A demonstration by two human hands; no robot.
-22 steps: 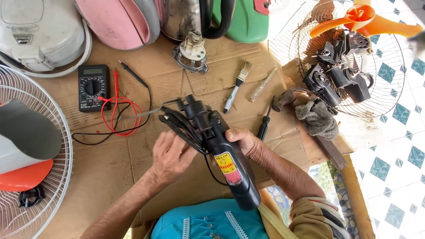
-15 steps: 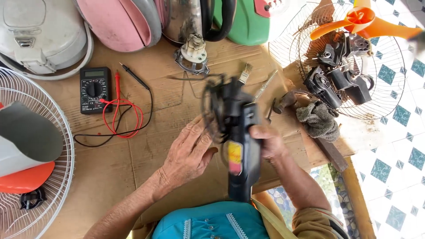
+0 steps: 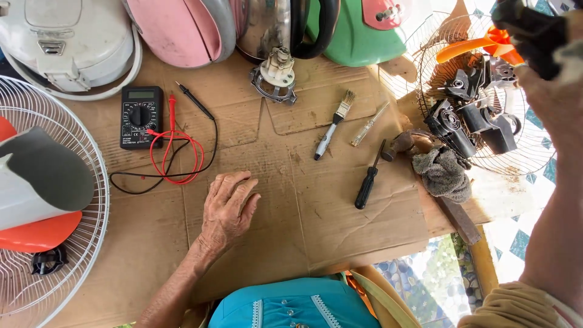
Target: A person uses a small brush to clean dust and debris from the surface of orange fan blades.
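Resting flat, the left hand (image 3: 228,209) lies palm-down with fingers loosely spread on the brown corrugated cardboard sheet (image 3: 340,206) covering the bench, holding nothing. Up at the far right corner the right hand (image 3: 549,91) is raised close to the camera, closed around a black plastic appliance body (image 3: 527,31), only partly in frame, above the white wire fan guard (image 3: 486,155) piled with black motor parts. Near the bench's middle lie a black-handled screwdriver (image 3: 368,182), a small white-handled paintbrush (image 3: 333,130) and a clear-handled tester screwdriver (image 3: 367,124). Toward the left edge sits a black digital multimeter (image 3: 140,115) with red and black leads coiled beside it. A grey rag (image 3: 444,173) is bunched at the right edge. My read: a firm grip matters with the piece lifted this high, and the planted left palm gives good balance.
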